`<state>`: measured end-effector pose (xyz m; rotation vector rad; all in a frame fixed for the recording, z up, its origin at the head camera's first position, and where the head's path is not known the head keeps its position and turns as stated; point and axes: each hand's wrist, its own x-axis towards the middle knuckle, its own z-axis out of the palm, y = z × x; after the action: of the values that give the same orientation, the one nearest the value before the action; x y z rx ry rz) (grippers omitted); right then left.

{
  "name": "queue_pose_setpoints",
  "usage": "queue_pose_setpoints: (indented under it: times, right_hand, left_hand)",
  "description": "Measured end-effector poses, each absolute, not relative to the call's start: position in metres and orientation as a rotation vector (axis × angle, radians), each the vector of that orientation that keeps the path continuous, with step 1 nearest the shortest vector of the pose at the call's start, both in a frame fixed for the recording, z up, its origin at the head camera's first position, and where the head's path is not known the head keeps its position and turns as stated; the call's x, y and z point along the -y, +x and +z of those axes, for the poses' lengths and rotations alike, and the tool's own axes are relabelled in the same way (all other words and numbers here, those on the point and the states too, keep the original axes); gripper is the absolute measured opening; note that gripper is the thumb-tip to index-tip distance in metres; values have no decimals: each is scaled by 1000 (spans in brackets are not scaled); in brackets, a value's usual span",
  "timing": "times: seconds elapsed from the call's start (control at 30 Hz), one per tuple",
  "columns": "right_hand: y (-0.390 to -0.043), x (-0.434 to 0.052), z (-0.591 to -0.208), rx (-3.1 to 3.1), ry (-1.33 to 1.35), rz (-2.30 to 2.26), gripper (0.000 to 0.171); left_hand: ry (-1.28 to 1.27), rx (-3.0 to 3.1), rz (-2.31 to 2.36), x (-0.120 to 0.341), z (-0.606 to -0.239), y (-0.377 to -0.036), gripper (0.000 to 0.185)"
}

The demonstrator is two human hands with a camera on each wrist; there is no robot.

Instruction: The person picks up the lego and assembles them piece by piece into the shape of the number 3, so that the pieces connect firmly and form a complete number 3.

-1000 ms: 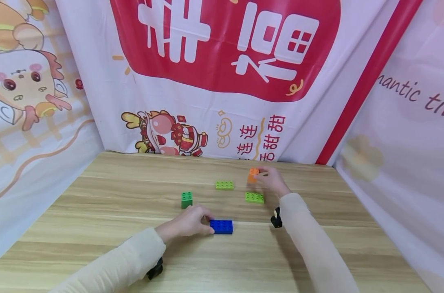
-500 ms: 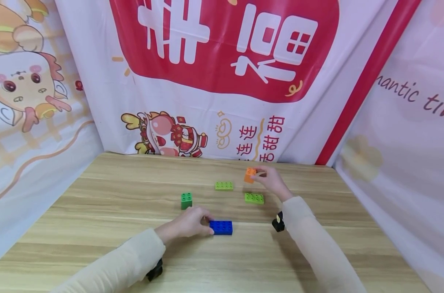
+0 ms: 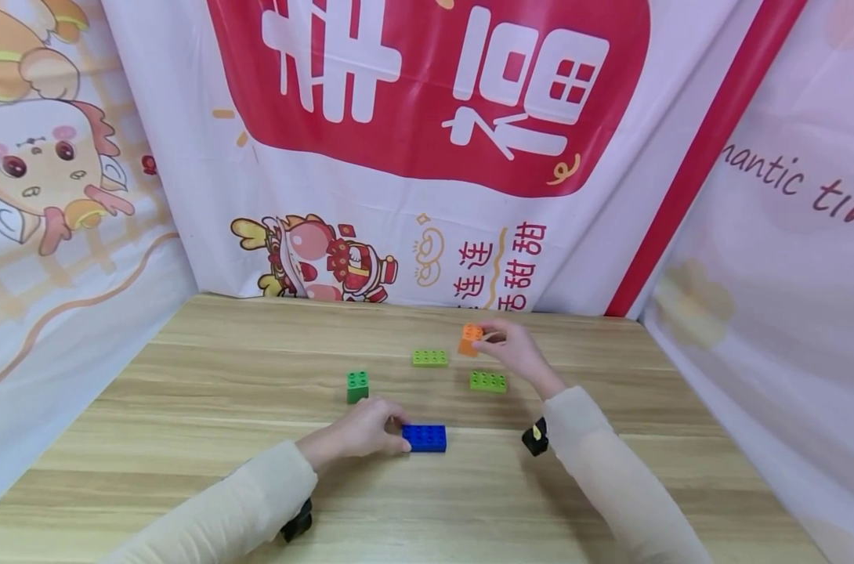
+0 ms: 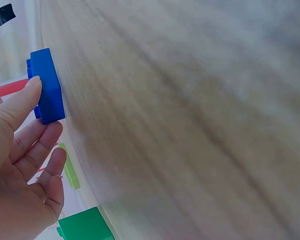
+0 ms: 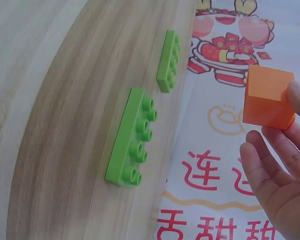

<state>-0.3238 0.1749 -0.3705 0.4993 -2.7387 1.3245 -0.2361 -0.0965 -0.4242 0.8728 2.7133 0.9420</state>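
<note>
A light wood-grain worktop [image 3: 427,517] spans the foreground, where two cream sleeves reach inward, the left sleeve [image 3: 229,501] and the right sleeve [image 3: 617,478]; a small black device [image 3: 298,521] sits under the left wrist and another black device [image 3: 536,439] under the right. The left hand [image 3: 363,427] pinches, between thumb and fingers, the left end of a blue rectangular plastic brick [image 3: 427,439] with two rows of four studs facing up; its outer fingers curl loosely, clear of that brick. Just beyond the left hand stands a green upright plastic brick [image 3: 357,387] with four studs on top. Farther back and to the right lies a thin lime-green rectangular plastic brick [image 3: 488,381], eight-studded; a matching thin lime-green brick [image 3: 430,358] lies beyond it to the left, apart from it. The right hand [image 3: 515,348] pinches an orange block-shaped plastic brick [image 3: 469,338] between thumb and fingers, raised above the worktop behind the nearer lime-green brick; the right wrist view shows its remaining fingers extended below the orange brick. Behind the worktop hangs a white cloth backdrop [image 3: 582,243] bearing a red panel [image 3: 427,141] with large white characters.
</note>
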Motion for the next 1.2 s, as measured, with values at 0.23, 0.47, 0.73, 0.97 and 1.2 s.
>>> queue_pose_setpoints:
  times: [0.23, 0.47, 0.73, 0.97, 1.2]
  right_hand:
    - [-309, -169, -367, 2732, 575, 1319, 41]
    - [-297, -166, -364, 2713, 636, 1355, 40]
    - [-289, -164, -364, 2690, 656, 1428, 35]
    - [-283, -162, -366, 2671, 695, 1407, 34]
    - [-273, -160, -357, 2697, 682, 1402, 34]
  left_hand:
    - [874, -2713, 951, 97, -426, -236, 30]
    - [889, -2718, 945, 98, -425, -236, 30]
    - [888, -2713, 944, 97, -424, -236, 31]
    - [894, -2720, 944, 98, -424, -236, 30]
    - [907, -2723, 948, 98, -425, -236, 29]
